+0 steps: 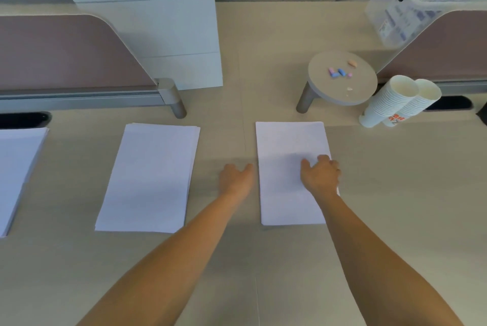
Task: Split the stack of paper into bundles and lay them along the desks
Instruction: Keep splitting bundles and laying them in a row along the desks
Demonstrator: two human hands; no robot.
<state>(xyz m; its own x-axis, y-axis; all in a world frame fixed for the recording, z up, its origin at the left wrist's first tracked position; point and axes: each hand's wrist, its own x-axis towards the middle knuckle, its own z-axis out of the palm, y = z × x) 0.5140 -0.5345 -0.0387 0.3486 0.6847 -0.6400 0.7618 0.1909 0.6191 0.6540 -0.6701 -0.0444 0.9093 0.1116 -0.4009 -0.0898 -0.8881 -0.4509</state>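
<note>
Three white paper bundles lie flat in a row on the beige desk (395,193). The right bundle (284,146) is under my right hand (320,175), which rests on its right half with fingers loosely spread. My left hand (234,178) lies on the bare desk just left of that bundle, fingers relaxed, its thumb near the bundle's left edge. The middle bundle (150,178) sits apart to the left, its sheets slightly fanned. A third bundle (18,167) is cut off by the left edge.
Two leaning stacks of paper cups (395,104) stand at the right. A small round stand (342,77) holds coloured bits. Low partitions (66,54) run along the back, with a clear plastic bin (421,3) at the far right and a white panel (158,22).
</note>
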